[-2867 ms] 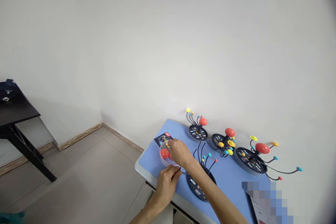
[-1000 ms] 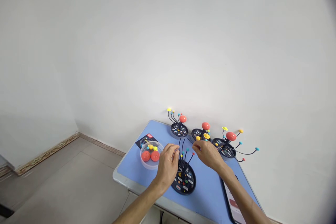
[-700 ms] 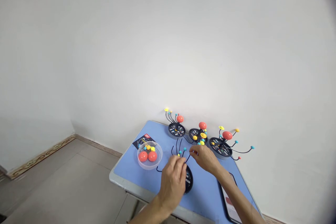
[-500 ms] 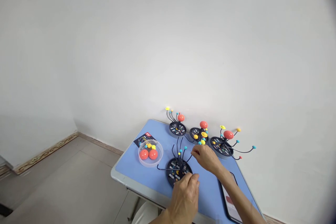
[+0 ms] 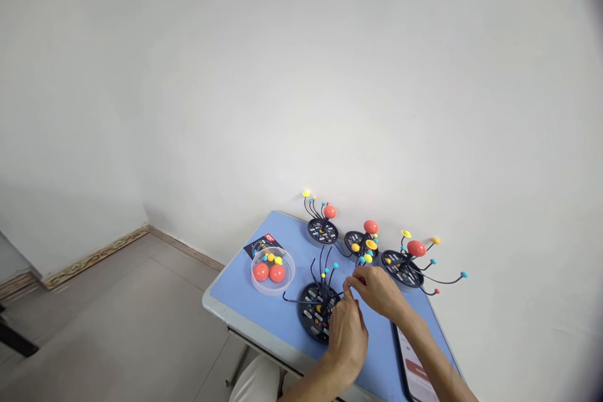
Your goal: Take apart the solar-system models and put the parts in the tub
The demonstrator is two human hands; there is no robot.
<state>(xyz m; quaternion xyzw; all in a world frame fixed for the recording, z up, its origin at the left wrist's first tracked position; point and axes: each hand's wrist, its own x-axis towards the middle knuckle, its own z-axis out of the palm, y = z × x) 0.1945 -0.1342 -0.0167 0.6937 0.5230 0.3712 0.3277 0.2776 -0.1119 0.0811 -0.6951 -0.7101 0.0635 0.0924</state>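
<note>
My left hand (image 5: 347,338) and my right hand (image 5: 377,292) meet at the right edge of a round black disc base (image 5: 313,315). Their fingertips nearly touch, and I cannot tell whether they pinch anything. Thin black wires (image 5: 324,269) rise from this base, tipped with small cyan and yellow balls. Left of it, a clear round plastic dish (image 5: 272,284) holds two red balls (image 5: 269,272) and small yellow balls. Three finished-looking models with black bases and wire arms stand behind my hands, the closest (image 5: 402,268) just beyond my right hand.
The table has a blue top with a grey rim (image 5: 221,304). A dark printed card (image 5: 262,245) lies under the back of the dish. A phone (image 5: 414,361) lies under my right forearm. The wall rises behind the table's back edge, and tiled floor lies left.
My left hand has moved up from the base's near edge to its right side, meeting my right hand. The view has shifted slightly, and the dish and models have not visibly moved.
</note>
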